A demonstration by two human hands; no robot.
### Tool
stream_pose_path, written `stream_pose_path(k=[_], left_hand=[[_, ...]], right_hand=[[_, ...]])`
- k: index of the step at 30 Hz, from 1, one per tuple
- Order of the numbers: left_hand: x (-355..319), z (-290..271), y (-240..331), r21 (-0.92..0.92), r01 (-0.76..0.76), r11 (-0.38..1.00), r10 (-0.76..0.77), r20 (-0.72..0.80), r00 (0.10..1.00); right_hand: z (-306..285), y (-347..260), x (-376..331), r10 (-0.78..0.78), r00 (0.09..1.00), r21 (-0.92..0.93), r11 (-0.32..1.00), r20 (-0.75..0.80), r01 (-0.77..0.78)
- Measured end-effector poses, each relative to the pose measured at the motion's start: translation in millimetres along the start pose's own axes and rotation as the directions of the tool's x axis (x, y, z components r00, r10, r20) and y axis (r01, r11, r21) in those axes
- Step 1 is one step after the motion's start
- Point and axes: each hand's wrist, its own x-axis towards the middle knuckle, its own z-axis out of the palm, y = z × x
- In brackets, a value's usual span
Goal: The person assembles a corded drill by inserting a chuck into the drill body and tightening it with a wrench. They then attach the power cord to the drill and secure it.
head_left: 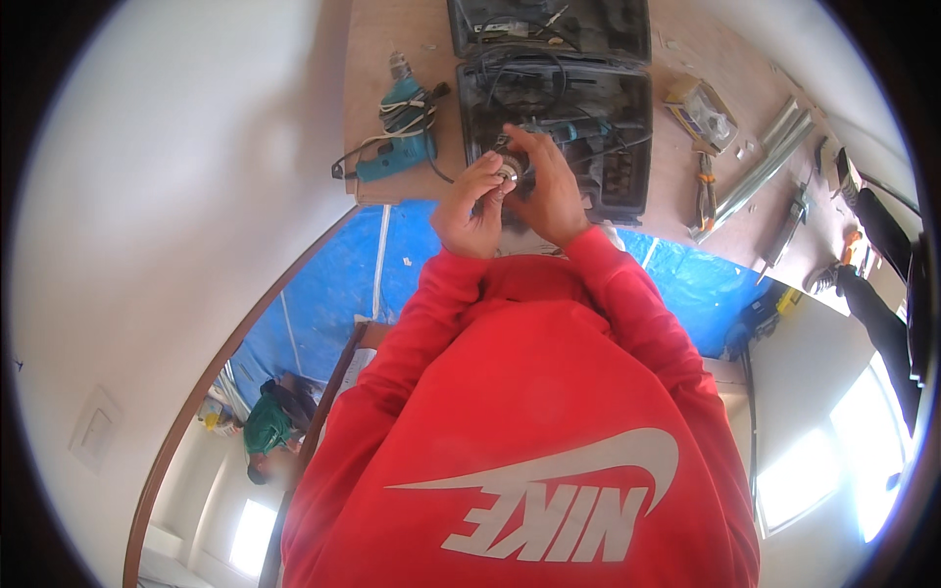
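Both of my hands are raised together over the near edge of an open black tool case (632, 186). Between my fingertips is a small round ridged metal part (509, 171); its exact kind is too small to make out. My left hand (470, 211) pinches it from the left with thumb and fingers. Curled around its other side, my right hand (551, 191) has its fingers bent, and the fingertips are partly hidden. Just behind them a slim blue power tool (564, 131) with a black cord lies in the case.
A teal drill (397, 157) with its cord wound round it lies left of the case. To the right are an opened small box (703, 116), pliers (705, 191) and metal strips (765, 162). Blue sheeting (412, 265) covers the floor. A person in green (270, 428) is at lower left.
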Motion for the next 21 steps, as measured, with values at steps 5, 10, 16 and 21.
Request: stream_pose_path(k=[5,10,16,21], left_hand=[[4.7,-0.8,-1.0,0.122,-0.121,0.985,0.124,-0.014,0.992],[7.5,-0.1,2.2,0.091,-0.093,0.991,0.095,-0.018,0.995],[8.4,-2.3,2.1,0.049,-0.05,0.998,0.05,-0.005,0.999],[4.5,-3.2,5.8,0.008,0.018,1.0,-0.018,0.0,1.0]], right_hand=[[-6.9,2.4,2.3,-0.142,0.988,0.005,0.99,0.059,0.142],[-3.2,-0.6,1.1,-0.055,0.998,-0.029,0.998,-0.042,0.054],[-14.0,-2.3,6.4,-0.106,0.99,-0.068,0.991,0.095,0.113],[-13.3,-1.5,10.8,-0.114,0.991,-0.059,0.991,0.075,0.119]])
